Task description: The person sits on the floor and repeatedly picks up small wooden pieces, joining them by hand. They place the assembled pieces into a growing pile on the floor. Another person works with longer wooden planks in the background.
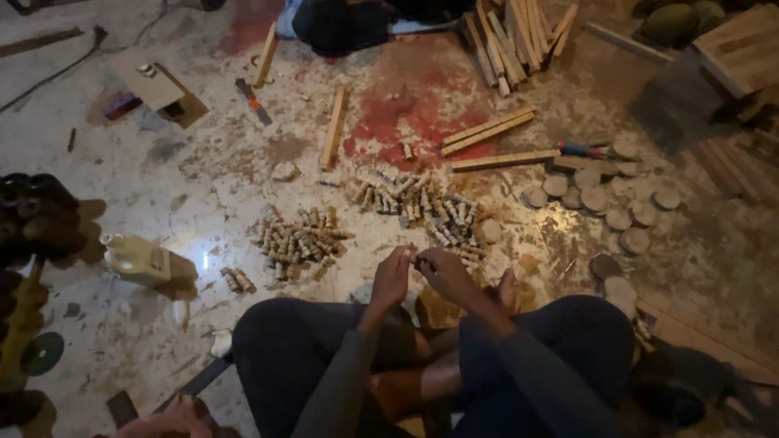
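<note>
Pinching a small dark piece (419,261) between fingertips, the left hand (393,278) and right hand (445,274) meet above the crossed legs, near the middle of the scene; the piece is too small to make out, and both hands are clenched lightly on it. Just beyond the hands a heap of short turned wooden pegs (299,238) lies on the floor to the left, and a wider scatter of the same pegs (422,209) spreads to the right. Two loose pegs (238,281) lie apart, further left, beside a pale plastic jug (139,259). Round wooden discs (596,199) are strewn to the right. Farther off, flat wooden slats (491,130) lie on the red-stained floor (195,195), with a bundle of sticks (519,36) at the far edge and a red-handled tool (584,150) near the discs.
</note>
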Motion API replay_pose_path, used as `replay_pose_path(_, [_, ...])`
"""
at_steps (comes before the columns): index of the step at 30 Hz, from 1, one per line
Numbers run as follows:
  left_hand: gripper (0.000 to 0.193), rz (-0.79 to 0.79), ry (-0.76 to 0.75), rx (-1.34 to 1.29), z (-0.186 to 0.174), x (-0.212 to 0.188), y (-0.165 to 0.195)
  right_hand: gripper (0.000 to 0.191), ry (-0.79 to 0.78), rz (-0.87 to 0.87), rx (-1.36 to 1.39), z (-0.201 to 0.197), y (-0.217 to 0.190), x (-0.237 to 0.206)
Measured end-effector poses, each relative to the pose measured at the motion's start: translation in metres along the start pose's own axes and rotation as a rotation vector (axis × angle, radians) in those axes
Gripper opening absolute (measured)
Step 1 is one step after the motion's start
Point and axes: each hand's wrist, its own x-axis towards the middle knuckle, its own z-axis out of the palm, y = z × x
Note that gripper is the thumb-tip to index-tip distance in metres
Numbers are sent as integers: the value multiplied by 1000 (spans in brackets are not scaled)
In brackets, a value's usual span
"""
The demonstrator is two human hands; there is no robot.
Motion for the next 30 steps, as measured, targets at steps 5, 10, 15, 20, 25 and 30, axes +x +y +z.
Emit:
replay_pose_path(5, [35,136,-45,87,-14,-5,11,21,-251,224,547,0,5,7])
replay_pose_path(10, [31,147,-15,77,-16,-7,13,14,-44,5,179,-3,-4,5])
replay_pose_path(15, [30,73,41,83,-7,-6,11,14,5,23,57,-6,-13,-1])
replay_pose_path(20, [33,50,-25,30,-11,-7,12,21,-177,166,515,2,4,2])
replay_pose_path(25, [36,111,-34,1,-10,-6,12,18,-29,86,227,3,5,0])
replay_pose_path(30, [36,-119,-49,13,-2,-6,13,14,41,22,76,-6,-11,-6])
